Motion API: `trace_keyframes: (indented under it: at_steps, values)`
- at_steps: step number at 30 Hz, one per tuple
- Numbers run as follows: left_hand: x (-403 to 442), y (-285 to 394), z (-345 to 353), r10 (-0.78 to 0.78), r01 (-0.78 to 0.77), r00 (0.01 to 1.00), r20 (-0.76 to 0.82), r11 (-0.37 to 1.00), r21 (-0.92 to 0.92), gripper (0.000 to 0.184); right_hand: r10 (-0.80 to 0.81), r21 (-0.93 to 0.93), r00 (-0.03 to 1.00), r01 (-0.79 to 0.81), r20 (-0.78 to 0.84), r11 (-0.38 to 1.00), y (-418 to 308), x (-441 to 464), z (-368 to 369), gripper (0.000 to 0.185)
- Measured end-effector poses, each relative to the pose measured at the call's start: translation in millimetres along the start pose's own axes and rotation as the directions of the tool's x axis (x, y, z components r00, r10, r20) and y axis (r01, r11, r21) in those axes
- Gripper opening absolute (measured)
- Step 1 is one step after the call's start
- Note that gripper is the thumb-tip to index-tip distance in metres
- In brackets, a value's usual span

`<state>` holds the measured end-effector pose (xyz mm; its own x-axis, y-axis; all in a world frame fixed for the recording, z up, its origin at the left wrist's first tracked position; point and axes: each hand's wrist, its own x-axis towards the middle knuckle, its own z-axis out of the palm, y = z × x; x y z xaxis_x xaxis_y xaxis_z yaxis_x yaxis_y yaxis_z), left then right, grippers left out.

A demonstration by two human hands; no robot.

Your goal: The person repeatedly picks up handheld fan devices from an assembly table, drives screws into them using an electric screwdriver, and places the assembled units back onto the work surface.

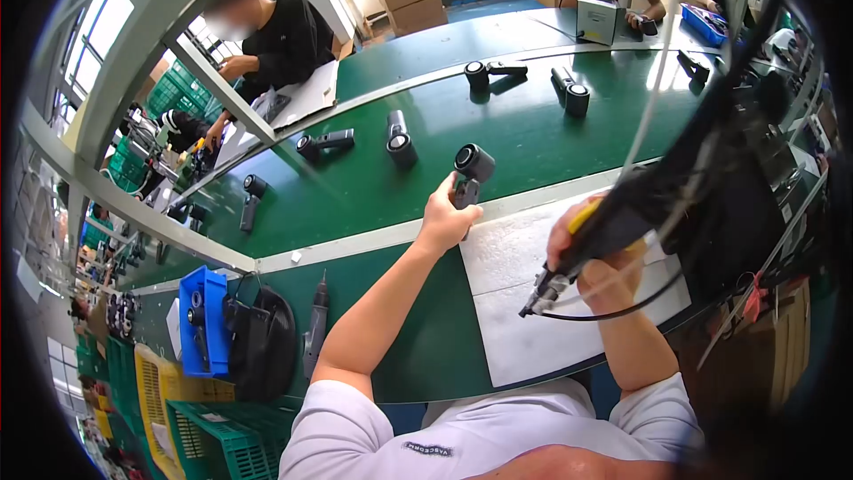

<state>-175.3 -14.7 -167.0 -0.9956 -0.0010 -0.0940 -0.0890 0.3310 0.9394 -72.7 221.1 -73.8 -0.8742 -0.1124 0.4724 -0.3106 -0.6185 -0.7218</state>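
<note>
My left hand (442,220) is closed around the handle of a dark grey hair dryer (475,163), its round head pointing up above my fingers. It is at the near edge of the green conveyor belt (346,191). In my right hand (619,274) is a yellow-and-black tool (582,244) with a metal tip, over a white padded sheet (520,338). Dark cables in front of the camera hide part of this hand and tool. More hair dryers lie spread along the belt, one (400,140) just left of my left hand.
Left of my left arm lie an electric screwdriver (316,324), a black pouch (267,338) and a blue bin (185,320) with parts. Green crates (240,440) stand below. A metal frame (133,213) rises at left. Co-workers sit across the belt. Black equipment (729,222) hangs at right.
</note>
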Motion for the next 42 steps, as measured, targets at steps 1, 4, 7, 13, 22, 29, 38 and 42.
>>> trace_keyframes:
  at_steps: [1, 4, 7, 13, 22, 29, 38, 42]
  values:
    - [23, -17, 2, 0.172, -0.148, 0.978, -0.121, 0.972, 0.180, 0.081, -0.133, -0.073, 0.991, 0.131, -0.023, 0.989, 14, 3, 1, 0.058]
    - [74, -22, -1, 0.309, -0.178, 0.921, -0.237, 0.875, 0.450, 0.075, -0.230, -0.346, 0.973, 0.223, 0.020, 0.911, 59, 1, -29, 0.048]
    - [114, -26, -2, 0.378, -0.098, 0.874, -0.305, 0.752, 0.652, 0.074, -0.344, -0.500, 0.939, 0.300, 0.005, 0.812, 88, -1, -46, 0.044]
    - [166, -18, 20, 0.529, -0.015, 0.787, -0.317, 0.531, 0.847, 0.076, -0.552, -0.654, 0.831, 0.455, 0.068, 0.605, 73, 3, -49, 0.048]
    - [223, 43, 180, 0.367, -0.222, 0.909, -0.198, 0.828, 0.516, 0.091, -0.525, -0.678, 0.849, 0.424, 0.067, 0.600, 77, 7, -68, 0.051]
    - [222, 45, 207, 0.248, -0.094, 0.913, -0.323, 0.900, 0.425, 0.074, -0.524, -0.707, 0.851, 0.397, 0.043, 0.586, 78, 10, -75, 0.051]
    - [182, 15, 124, 0.177, -0.487, 0.779, -0.602, 0.775, -0.402, 0.043, -0.516, -0.704, 0.856, 0.389, 0.037, 0.594, 104, 3, -86, 0.052]
    - [92, 31, 50, -0.133, -0.117, 0.976, -0.174, 0.354, -0.928, 0.047, -0.411, -0.516, 0.911, 0.342, -0.021, 0.785, 105, -2, -79, 0.049]
